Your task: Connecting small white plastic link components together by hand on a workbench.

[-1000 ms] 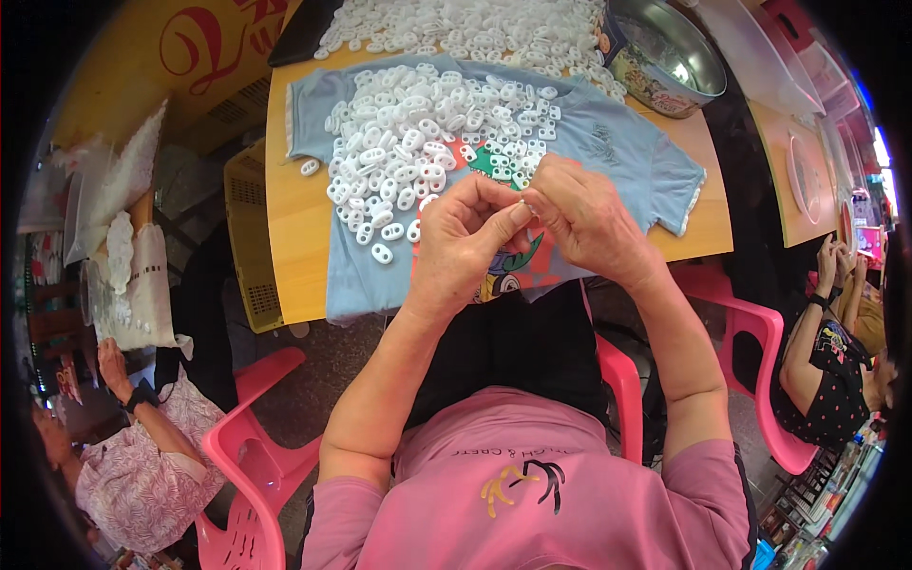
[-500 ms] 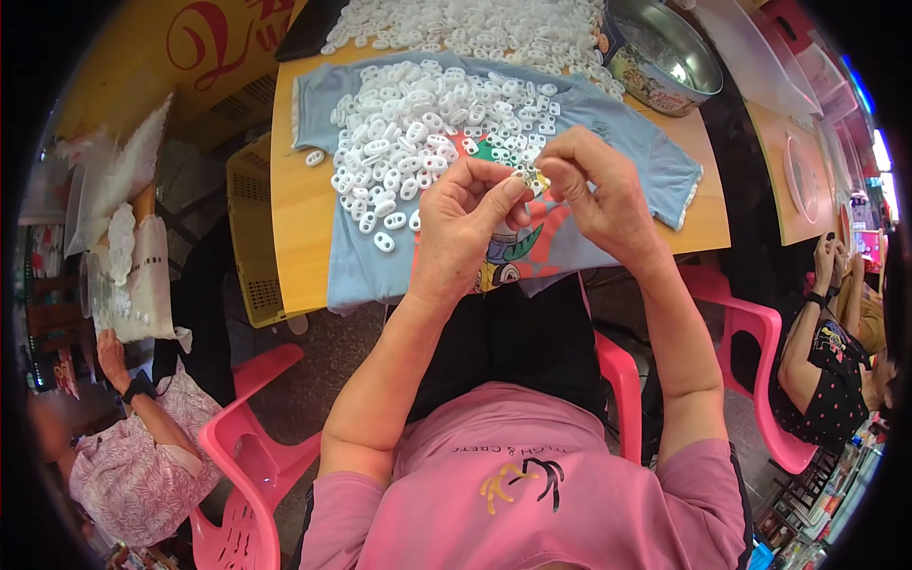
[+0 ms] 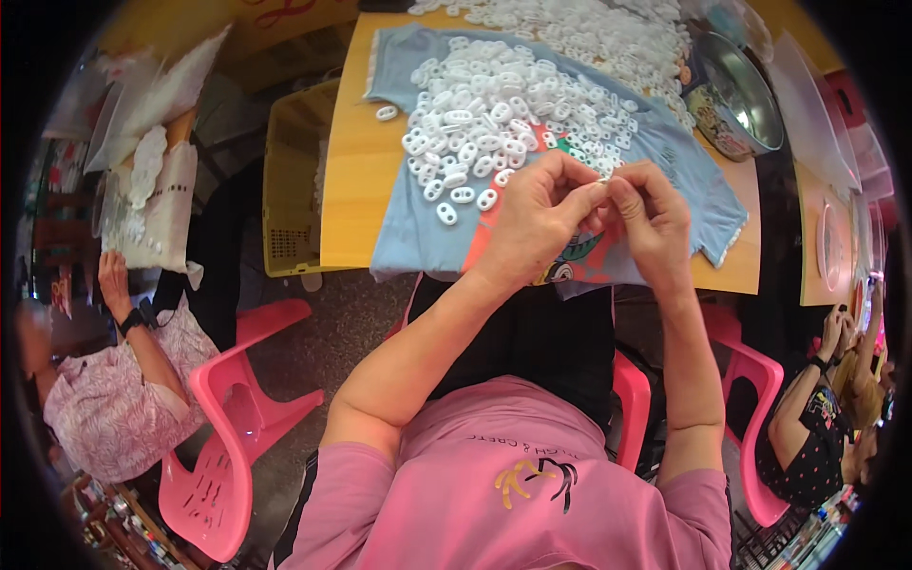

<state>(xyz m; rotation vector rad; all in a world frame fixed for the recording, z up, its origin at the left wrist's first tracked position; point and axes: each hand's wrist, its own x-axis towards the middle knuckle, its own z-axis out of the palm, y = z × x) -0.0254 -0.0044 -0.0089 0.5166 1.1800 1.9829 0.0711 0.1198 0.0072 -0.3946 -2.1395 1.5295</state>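
Note:
My left hand (image 3: 543, 211) pinches with thumb and forefinger above the front of a light blue T-shirt (image 3: 418, 249) spread on the table. A small white piece (image 3: 604, 180), mostly hidden, shows at the fingertips. My right hand (image 3: 654, 217) meets the left there, its thumb and forefinger closed on the same piece. Just beyond and to the left lies a heap of white oval plastic pieces (image 3: 475, 114), each with two holes. Smaller white two-holed pieces (image 3: 591, 147) are scattered behind my fingertips. The shirt's coloured print is partly under my hands.
A larger spread of white pieces (image 3: 589, 38) covers the far table, beside a round metal tin (image 3: 736, 109). A yellow crate (image 3: 293, 190) stands left of the wooden table (image 3: 347, 218). Pink chairs (image 3: 233, 427) flank me. People sit at tables on both sides.
My right hand has come down from slightly above and apart to meet my left fingertips. The whole view has shifted, so the table and heap appear farther right and higher.

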